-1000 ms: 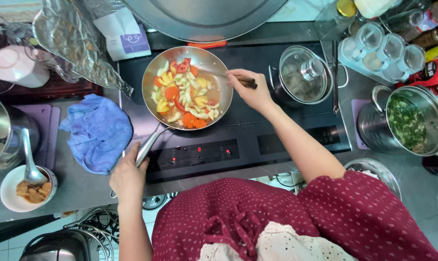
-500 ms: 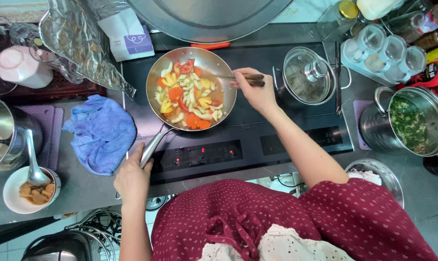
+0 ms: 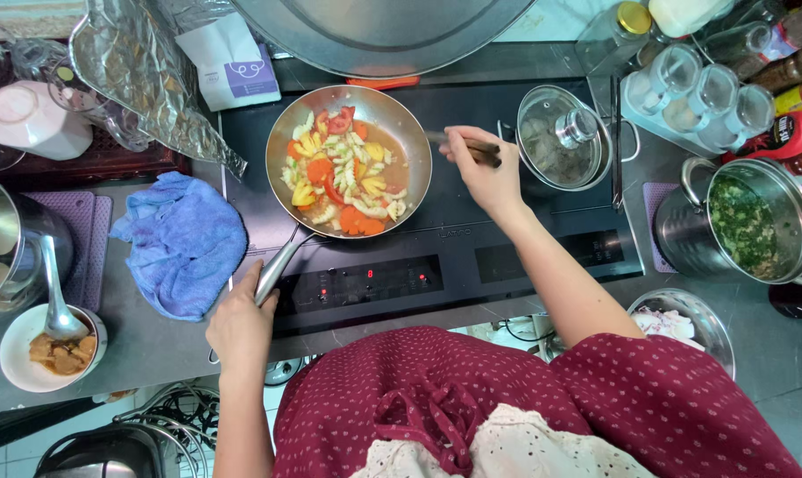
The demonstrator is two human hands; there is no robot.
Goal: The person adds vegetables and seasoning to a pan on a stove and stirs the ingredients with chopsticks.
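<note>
A steel frying pan sits on the black induction cooktop, filled with sliced vegetables: carrot, tomato, pale and yellow pieces. My left hand grips the pan's long metal handle at the cooktop's front edge. My right hand is shut on dark chopsticks, held just right of the pan's rim, tips pointing towards the pan.
A blue cloth lies left of the cooktop. A small lidded pot stands right of the pan, a steel pot of greens farther right. A bowl with a spoon sits front left; glass jars and bottles back right.
My right hand has drawn the chopsticks out of the food to the pan's right rim. The pan has shifted slightly; my left hand stays on the handle.
</note>
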